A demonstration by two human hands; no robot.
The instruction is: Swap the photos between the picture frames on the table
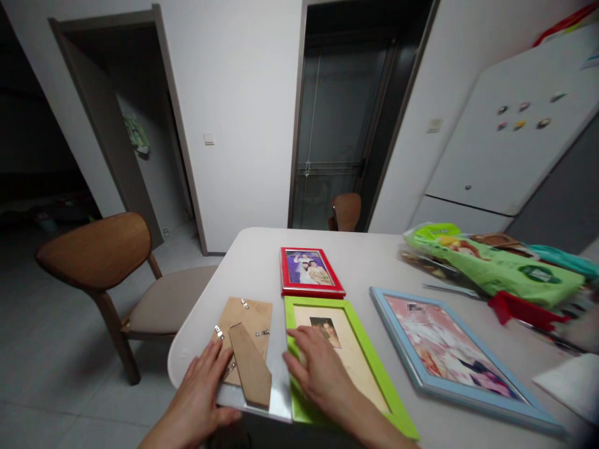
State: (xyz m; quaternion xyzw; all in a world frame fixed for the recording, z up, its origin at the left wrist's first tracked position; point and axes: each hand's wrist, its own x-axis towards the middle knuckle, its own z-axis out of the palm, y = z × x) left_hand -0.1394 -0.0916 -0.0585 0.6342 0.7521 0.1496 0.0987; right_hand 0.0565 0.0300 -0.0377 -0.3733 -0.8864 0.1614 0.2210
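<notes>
My left hand (201, 388) grips the lower left edge of a brown cardboard frame backing (244, 318), which has metal clips and a hinged easel strut (250, 365). The backing lies on a clear glass pane (253, 402). My right hand (318, 374) rests flat on a lime green picture frame (377, 368), its fingertips on the left rail and mat, holding nothing. A red frame (311, 293) with a photo lies beyond the hands. To the right lies a larger light blue frame (491, 353).
All of this lies on a rounded white table (253, 249). A green plastic bag (491, 268), a red object (515, 308) and other packaging are heaped at the right side. A wooden chair (98, 249) stands left of the table, and a white refrigerator (510, 143) stands at the right.
</notes>
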